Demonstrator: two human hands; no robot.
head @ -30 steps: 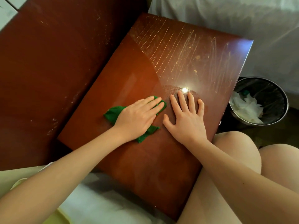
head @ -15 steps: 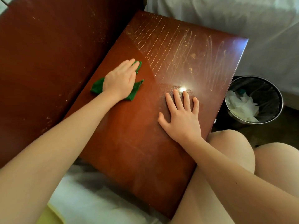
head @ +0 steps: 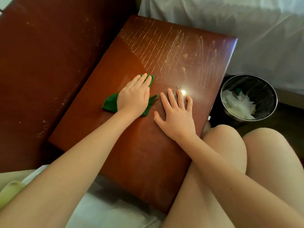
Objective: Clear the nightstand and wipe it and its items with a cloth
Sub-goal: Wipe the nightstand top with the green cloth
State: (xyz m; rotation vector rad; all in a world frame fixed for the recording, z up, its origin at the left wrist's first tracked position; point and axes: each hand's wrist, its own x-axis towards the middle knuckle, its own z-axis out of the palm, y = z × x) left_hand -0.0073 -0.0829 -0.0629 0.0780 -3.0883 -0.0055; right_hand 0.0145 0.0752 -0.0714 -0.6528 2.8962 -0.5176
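Two bare hands, two bare forearms. Left hand (head: 134, 97): slim fingers, smooth back, knuckles faint. Right hand (head: 178, 119): same build, long narrow fingers, nails look short and rounded, creases showing at the knuckles. Left forearm (head: 85, 162): bare from wrist to frame edge, smooth, slender at the wrist and broadening toward the elbow. Right forearm (head: 230, 170): likewise bare, with one small dark mark (head: 231, 189) partway along. Legs (head: 271, 162): bare over both knees and the stretch of thigh in view, knees rounded and smooth.
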